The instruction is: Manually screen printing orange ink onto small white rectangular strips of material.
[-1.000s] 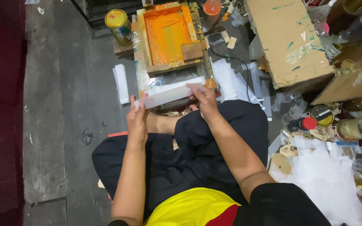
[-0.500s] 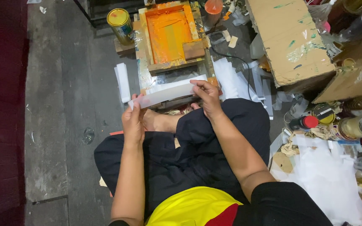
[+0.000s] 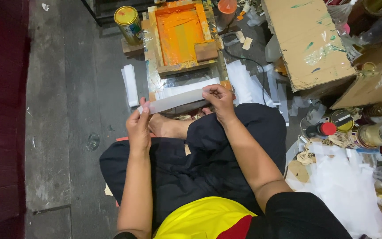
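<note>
Now that both wrists have drawn back toward the lap, the long translucent white plastic strip (image 3: pixel 175 101) hangs level above the bare foot, pinched at its ends by the left hand (image 3: pixel 139 128) and right hand (image 3: pixel 219 99), clear of the orange-stained wooden screen frame (image 3: pixel 182 35).

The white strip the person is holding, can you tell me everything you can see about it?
The white strip is long, narrow and flat, and looks like thin plastic or paper, slightly see-through. It is stretched out nearly level, tilting up a little toward the right. The left hand pinches its left end and the right hand pinches its right end. It hangs in the air above the person's bare foot, just in front of the wooden frame smeared with orange ink.
</note>
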